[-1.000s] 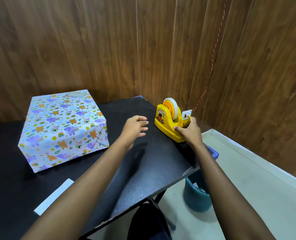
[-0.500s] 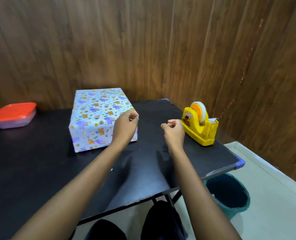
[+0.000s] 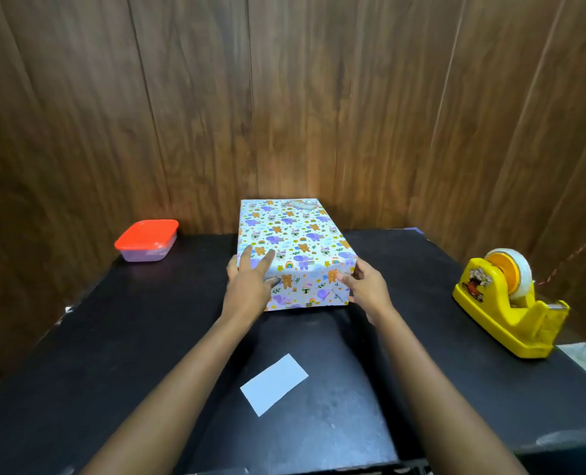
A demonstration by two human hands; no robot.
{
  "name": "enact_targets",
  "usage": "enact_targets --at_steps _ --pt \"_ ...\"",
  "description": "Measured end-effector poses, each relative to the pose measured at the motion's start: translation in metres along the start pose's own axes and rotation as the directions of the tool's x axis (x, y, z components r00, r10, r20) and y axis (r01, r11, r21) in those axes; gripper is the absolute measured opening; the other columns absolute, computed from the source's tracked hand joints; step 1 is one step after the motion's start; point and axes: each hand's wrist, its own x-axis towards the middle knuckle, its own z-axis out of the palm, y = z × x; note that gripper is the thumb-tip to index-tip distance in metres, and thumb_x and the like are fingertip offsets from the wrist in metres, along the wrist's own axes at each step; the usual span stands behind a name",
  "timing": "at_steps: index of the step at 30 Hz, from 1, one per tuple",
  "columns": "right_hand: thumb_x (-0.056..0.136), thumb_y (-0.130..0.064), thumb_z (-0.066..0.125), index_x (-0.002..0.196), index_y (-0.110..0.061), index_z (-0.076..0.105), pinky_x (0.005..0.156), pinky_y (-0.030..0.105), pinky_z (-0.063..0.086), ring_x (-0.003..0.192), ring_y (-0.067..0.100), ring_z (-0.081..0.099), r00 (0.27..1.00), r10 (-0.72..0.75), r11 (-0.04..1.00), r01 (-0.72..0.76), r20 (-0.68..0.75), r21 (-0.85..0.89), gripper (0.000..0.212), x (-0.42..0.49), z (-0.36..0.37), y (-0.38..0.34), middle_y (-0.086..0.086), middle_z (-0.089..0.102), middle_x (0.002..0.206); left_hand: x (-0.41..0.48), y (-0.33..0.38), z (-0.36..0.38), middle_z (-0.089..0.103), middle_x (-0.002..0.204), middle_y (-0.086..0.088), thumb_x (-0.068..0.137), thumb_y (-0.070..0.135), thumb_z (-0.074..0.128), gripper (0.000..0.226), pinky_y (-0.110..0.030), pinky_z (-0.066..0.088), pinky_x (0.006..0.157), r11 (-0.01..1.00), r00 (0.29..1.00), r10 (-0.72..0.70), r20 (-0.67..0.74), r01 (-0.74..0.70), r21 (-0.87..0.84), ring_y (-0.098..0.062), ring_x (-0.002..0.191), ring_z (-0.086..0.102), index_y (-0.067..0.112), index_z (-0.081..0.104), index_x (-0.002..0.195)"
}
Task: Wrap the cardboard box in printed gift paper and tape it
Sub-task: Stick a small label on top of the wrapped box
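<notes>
The box [image 3: 295, 241], wrapped in white gift paper printed with small animals and rainbows, lies on the black table [image 3: 113, 337] near the back wall. My left hand [image 3: 248, 286] rests on its near left corner, fingers straight on the top and thumb on the front face. At the near right corner my right hand [image 3: 367, 289] holds the box, thumb on the front face and fingers curled round the right side. A folded paper flap shows on the front face between my hands. I cannot make out any tape strip in my fingers.
A yellow tape dispenser [image 3: 504, 303] with a roll of tape stands at the table's right edge. At the back left sits a red-lidded plastic container [image 3: 146, 238]. A white paper scrap [image 3: 273, 383] lies between my forearms. Wood panelling closes the back and sides.
My right hand left the dispenser, both hands came together with pinched fingers, then reached the box's near corners. The view swung left, so the box now sits in the middle.
</notes>
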Motion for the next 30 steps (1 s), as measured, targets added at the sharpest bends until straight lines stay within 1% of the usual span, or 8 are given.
enact_targets --at_steps 6,12,16,20,23,25,28,30 --pt "0.086 -0.005 0.065 0.103 -0.023 0.063 0.089 0.046 0.054 0.101 0.02 0.066 1.0 0.011 1.0 -0.011 -0.002 0.0 0.024 0.009 0.0 0.001 0.002 0.07 0.109 0.012 -0.006 0.003 0.006 0.157 0.001 0.096 0.028 0.05 0.052 -0.028 0.038 0.098 1.0 1.0 0.01 0.004 -0.01 -0.027 -0.026 0.142 -0.005 0.033 0.031 0.144" --pt "0.086 -0.007 0.066 0.099 -0.026 0.062 0.087 0.041 0.055 0.099 0.017 0.067 1.0 -0.011 1.0 0.011 -0.008 -0.014 0.024 0.004 0.007 -0.001 -0.001 0.07 0.107 0.015 -0.014 -0.004 0.006 0.157 0.002 0.096 0.031 0.048 0.055 -0.034 0.03 0.106 0.998 0.999 0.034 0.03 -0.035 0.042 -0.027 0.141 -0.003 0.029 0.026 0.146" --pt "0.086 -0.008 0.065 0.105 -0.021 0.062 0.088 0.041 0.054 0.099 0.017 0.066 1.0 -0.004 0.999 0.003 -0.02 -0.038 0.024 0.001 0.009 -0.004 -0.002 0.068 0.106 0.015 -0.016 -0.007 0.007 0.156 0.002 0.096 0.033 0.049 0.056 -0.036 0.03 0.106 0.998 0.998 0.033 0.05 -0.036 0.045 -0.027 0.141 -0.002 0.029 0.025 0.147" --pt "0.086 -0.008 0.066 0.096 -0.026 0.061 0.089 0.045 0.054 0.098 0.019 0.067 1.0 0.004 0.999 -0.005 -0.019 -0.047 0.021 0.002 0.009 -0.004 -0.001 0.069 0.105 0.015 -0.016 -0.005 0.007 0.156 0.001 0.096 0.034 0.048 0.056 -0.037 0.03 0.106 0.997 0.999 0.031 0.045 -0.034 0.065 -0.028 0.14 -0.001 0.028 0.024 0.147" --pt "0.083 -0.018 0.07 0.095 -0.025 0.062 0.087 0.046 0.054 0.096 0.019 0.067 0.998 0.033 0.992 -0.038 -0.047 -0.122 0.016 0.001 0.009 -0.003 0.0 0.07 0.105 0.014 -0.016 -0.007 0.003 0.157 0.001 0.096 0.035 0.048 0.059 -0.039 0.024 0.11 0.999 0.996 0.009 0.086 -0.013 0.044 -0.027 0.141 -0.007 0.029 0.021 0.148" --pt "0.079 -0.03 0.074 0.102 -0.016 0.059 0.084 0.045 0.054 0.094 0.02 0.065 0.989 0.056 0.97 -0.086 -0.139 -0.226 0.03 -0.001 0.01 -0.003 0.001 0.067 0.104 0.011 -0.015 -0.008 -0.004 0.158 0.0 0.096 0.035 0.047 0.062 -0.044 0.014 0.114 0.999 0.995 0.0 0.1 -0.005 0.048 -0.026 0.142 -0.014 0.029 0.015 0.149" --pt "0.078 -0.035 0.074 0.093 -0.013 0.052 0.082 0.045 0.054 0.089 0.022 0.061 0.972 0.078 0.938 -0.147 -0.223 -0.313 0.034 -0.019 0.016 -0.004 -0.001 0.06 0.095 -0.003 -0.016 -0.012 -0.005 0.157 -0.003 0.095 0.027 0.05 0.066 -0.044 0.006 0.115 0.998 0.999 0.037 0.029 -0.039 0.057 -0.024 0.143 -0.013 0.025 0.013 0.15" --pt "0.079 -0.027 0.072 0.078 -0.015 0.049 0.081 0.044 0.055 0.083 0.023 0.059 0.982 0.121 0.927 -0.164 -0.146 -0.337 0.026 -0.035 0.025 -0.004 0.002 0.059 0.091 -0.021 -0.017 -0.016 0.006 0.155 -0.005 0.092 0.017 0.055 0.065 -0.039 0.014 0.114 0.998 0.995 0.035 -0.095 -0.039 -0.045 -0.026 0.142 -0.001 0.018 0.021 0.148"
